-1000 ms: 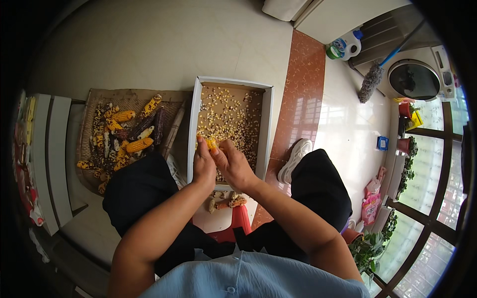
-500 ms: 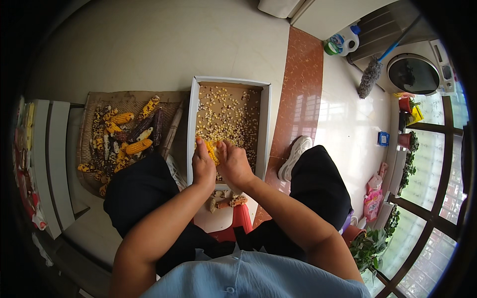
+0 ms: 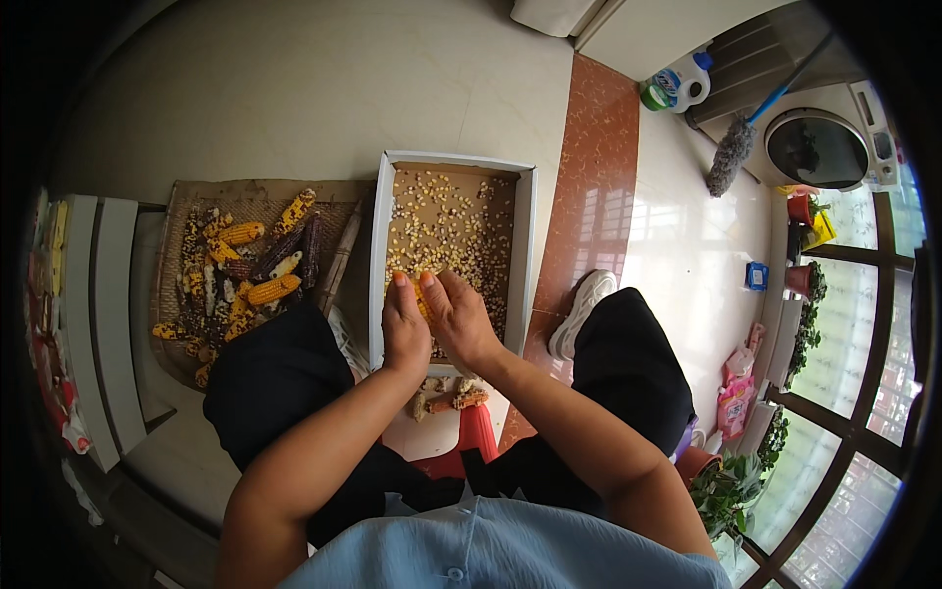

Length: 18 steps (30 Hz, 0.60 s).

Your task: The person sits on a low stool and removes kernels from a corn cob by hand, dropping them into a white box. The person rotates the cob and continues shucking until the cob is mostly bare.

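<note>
Over the near half of a shallow white box, my left hand and my right hand are closed together round a corn cob. Only a strip of its yellow kernels shows between the hands; the rest is covered by my fingers. Both thumbs lie along the top of the cob. Loose corn kernels, mostly pale yellow with some dark ones, are scattered over the brown bottom of the box.
To the left, a woven mat bears several yellow, dark and mottled corn cobs. Bare cobs lie by a red stool between my legs. Potted plants, a duster and a washing machine stand at the right.
My right hand has turned and shifted slightly, its thumb now nearer the left thumb. Less of the yellow cob shows between the hands.
</note>
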### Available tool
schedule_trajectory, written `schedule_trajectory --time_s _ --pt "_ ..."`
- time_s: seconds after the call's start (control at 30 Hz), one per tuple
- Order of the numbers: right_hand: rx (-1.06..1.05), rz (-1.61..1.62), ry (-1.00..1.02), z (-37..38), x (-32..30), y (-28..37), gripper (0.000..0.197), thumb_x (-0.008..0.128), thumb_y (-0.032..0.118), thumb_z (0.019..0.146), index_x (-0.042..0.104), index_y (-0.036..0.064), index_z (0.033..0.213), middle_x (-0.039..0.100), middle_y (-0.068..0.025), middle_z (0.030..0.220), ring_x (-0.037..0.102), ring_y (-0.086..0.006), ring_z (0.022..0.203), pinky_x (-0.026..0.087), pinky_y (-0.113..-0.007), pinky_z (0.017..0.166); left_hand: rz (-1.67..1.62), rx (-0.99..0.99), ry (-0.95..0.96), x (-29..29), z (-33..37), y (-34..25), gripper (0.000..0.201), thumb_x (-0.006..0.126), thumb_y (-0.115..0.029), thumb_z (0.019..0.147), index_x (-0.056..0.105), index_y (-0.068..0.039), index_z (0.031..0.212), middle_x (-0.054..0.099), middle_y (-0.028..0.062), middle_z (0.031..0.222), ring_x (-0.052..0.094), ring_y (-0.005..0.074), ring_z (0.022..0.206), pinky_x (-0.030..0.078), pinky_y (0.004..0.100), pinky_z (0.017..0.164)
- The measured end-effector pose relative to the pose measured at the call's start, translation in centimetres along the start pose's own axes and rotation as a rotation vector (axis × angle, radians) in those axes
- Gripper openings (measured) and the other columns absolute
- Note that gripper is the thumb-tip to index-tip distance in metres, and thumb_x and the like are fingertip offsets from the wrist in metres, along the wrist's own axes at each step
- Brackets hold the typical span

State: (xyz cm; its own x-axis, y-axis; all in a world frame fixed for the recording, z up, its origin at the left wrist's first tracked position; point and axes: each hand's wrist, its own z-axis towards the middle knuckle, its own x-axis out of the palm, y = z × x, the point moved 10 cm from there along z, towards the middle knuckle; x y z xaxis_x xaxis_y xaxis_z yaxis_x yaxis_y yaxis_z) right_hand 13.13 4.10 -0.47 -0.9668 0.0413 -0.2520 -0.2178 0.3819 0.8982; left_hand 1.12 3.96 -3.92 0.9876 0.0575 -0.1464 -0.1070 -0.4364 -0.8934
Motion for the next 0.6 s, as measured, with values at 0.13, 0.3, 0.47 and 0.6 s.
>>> schedule_trajectory --time_s 0.13,0.3,0.47,0.6 --pt "-0.1 -0.077 -0.058 -0.4 0.2 0.2 0.033 0.047 0.029 0.094 0.049 -0.0022 0.083 0.055 -0.0253 0.065 0.054 -0.0435 0.063 0.042 -0.044 0.056 -0.106 -0.08 -0.02 -0.1 0.2 1.7 0.054 0.029 -0.043 0.099 0.052 0.004 0.112 0.058 0.0147 0.103 0.054 0.0227 0.095 0.042 0.0313 0.084" --pt "-0.165 -0.072 -0.039 -0.6 0.4 0.3 0.023 0.042 0.02 0.097 0.047 -0.0011 0.09 0.051 -0.022 0.069 0.05 -0.0384 0.062 0.041 -0.039 0.057 -0.166 -0.143 0.019 0.0 0.6 2.9 0.054 0.03 -0.043 0.099 0.052 0.005 0.113 0.058 0.0136 0.106 0.054 0.0201 0.096 0.042 0.0293 0.085" --pt "-0.042 0.22 0.079 -0.6 0.7 -0.8 0.026 0.041 0.023 0.097 0.049 -0.0012 0.095 0.049 -0.008 0.068 0.046 -0.0188 0.06 0.039 -0.032 0.055 -0.083 -0.095 0.01 -0.4 0.7 1.3 0.056 0.03 -0.043 0.098 0.05 0.007 0.115 0.057 0.0145 0.108 0.053 0.0217 0.098 0.041 0.031 0.086" --pt "-0.174 0.121 0.043 0.1 -0.3 -0.3 0.03 0.044 0.025 0.096 0.052 -0.0042 0.093 0.055 -0.019 0.067 0.055 -0.0302 0.063 0.044 -0.037 0.059 -0.056 -0.052 0.012 -0.2 0.3 -0.4 0.055 0.029 -0.043 0.099 0.05 0.006 0.114 0.057 0.0153 0.107 0.053 0.0225 0.097 0.041 0.0318 0.086"
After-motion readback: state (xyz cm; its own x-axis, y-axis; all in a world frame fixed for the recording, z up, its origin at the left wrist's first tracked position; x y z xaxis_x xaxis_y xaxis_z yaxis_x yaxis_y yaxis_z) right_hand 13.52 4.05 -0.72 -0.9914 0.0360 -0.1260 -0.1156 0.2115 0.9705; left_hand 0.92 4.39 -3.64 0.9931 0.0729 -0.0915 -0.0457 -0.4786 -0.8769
